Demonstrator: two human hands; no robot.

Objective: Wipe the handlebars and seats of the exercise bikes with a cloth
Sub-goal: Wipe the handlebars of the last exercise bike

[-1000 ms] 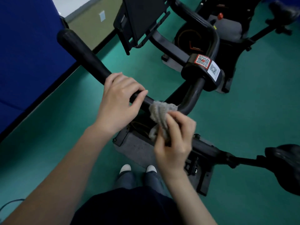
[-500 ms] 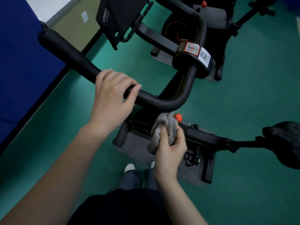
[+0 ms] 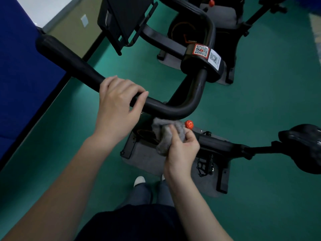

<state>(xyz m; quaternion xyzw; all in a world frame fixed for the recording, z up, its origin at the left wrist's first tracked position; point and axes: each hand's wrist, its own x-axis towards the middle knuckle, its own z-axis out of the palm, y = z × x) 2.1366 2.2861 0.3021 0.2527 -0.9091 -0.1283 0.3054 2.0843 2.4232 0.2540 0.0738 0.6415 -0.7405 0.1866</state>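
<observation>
Handlebar (image 3: pixel 78 69): smooth black curved tube, left hand (image 3: pixel 118 105) wrapped over its middle. Fuzzy grey cloth (image 3: pixel 164 138) bunched and pinched in right hand (image 3: pixel 182 148), just under the bar's bend, beside round red knob (image 3: pixel 189 124). Glossy black seat (image 3: pixel 302 145) well apart, right.

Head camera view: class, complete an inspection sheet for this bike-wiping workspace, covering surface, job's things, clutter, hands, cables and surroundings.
Surface: green floor; grey mat lying on it.
Job's things: black handlebar; grey cloth bunched just below its bend, contact unclear; black seat at right, untouched.
Clutter: nothing seen.
Hands: left hand grips the handlebar; right hand holds the grey cloth.
Cables: nothing seen.
Surroundings: second bike behind; QR stickers at the handlebar's centre; red knob beside the cloth; blue panel at left.
</observation>
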